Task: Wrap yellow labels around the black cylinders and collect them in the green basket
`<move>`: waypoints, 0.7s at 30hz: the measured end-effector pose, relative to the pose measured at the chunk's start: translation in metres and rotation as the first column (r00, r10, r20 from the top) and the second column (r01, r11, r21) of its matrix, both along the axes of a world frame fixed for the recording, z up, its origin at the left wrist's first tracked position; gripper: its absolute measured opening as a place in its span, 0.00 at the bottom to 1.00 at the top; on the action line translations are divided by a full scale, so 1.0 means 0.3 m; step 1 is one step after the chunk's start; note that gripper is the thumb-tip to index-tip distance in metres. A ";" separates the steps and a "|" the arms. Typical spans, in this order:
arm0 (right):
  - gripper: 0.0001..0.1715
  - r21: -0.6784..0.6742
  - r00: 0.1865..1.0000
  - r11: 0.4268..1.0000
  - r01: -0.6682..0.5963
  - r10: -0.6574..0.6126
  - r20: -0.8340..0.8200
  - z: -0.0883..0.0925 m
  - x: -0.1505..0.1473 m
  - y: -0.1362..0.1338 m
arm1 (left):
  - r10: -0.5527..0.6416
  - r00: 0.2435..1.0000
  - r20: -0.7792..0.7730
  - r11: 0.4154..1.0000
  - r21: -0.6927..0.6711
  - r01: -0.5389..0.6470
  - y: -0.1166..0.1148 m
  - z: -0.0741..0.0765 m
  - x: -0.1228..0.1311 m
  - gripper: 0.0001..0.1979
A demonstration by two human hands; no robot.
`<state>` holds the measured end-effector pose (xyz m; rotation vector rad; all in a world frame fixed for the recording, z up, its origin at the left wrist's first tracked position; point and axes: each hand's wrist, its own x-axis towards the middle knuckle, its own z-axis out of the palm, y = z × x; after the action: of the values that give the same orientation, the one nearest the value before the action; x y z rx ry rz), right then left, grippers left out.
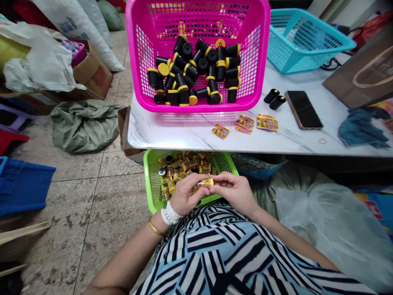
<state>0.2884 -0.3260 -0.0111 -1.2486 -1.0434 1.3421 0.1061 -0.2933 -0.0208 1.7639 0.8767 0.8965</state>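
My left hand (184, 194) and my right hand (234, 192) meet close above my lap, both with fingers pinched on one small yellow-labelled cylinder (204, 183). Just beyond them a green basket (148, 188) holds several labelled cylinders of the same kind. On the white marble table (183, 133) a pink basket (199, 52) is filled with several black cylinders with yellow caps. Three small orange sticker sheets (245, 124) lie on the table in front of the pink basket.
Two loose black cylinders (274, 99) and a dark phone (303, 109) lie on the table right of the pink basket. A teal basket (304, 38) stands behind them. Bags, a cardboard box (92, 73) and a blue crate (17, 186) crowd the floor at left.
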 end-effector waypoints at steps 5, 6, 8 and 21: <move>0.14 0.273 0.970 0.961 -0.048 -0.020 0.241 -0.052 0.024 0.008 | 0.136 0.981 0.135 0.851 -0.524 -0.046 -0.015 -0.035 0.009 0.17; 0.14 0.334 0.951 0.937 -0.101 -0.008 0.309 -0.057 0.029 0.007 | 0.140 0.978 0.151 0.810 -0.587 -0.025 -0.021 -0.033 0.008 0.17; 0.14 0.375 0.928 0.911 -0.170 0.019 0.373 -0.066 0.033 0.004 | 0.132 0.982 0.139 0.830 -0.556 -0.033 -0.032 -0.028 0.003 0.15; 0.19 -0.368 0.996 0.925 -0.092 0.083 -0.040 -0.152 0.001 -0.033 | 0.100 0.986 -0.133 0.985 -0.130 -0.117 -0.064 -0.048 -0.010 0.13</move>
<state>0.2886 -0.3359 -0.0566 -1.4694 -0.8610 1.6741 0.1032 -0.3126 -0.0353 1.6797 1.1003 0.7801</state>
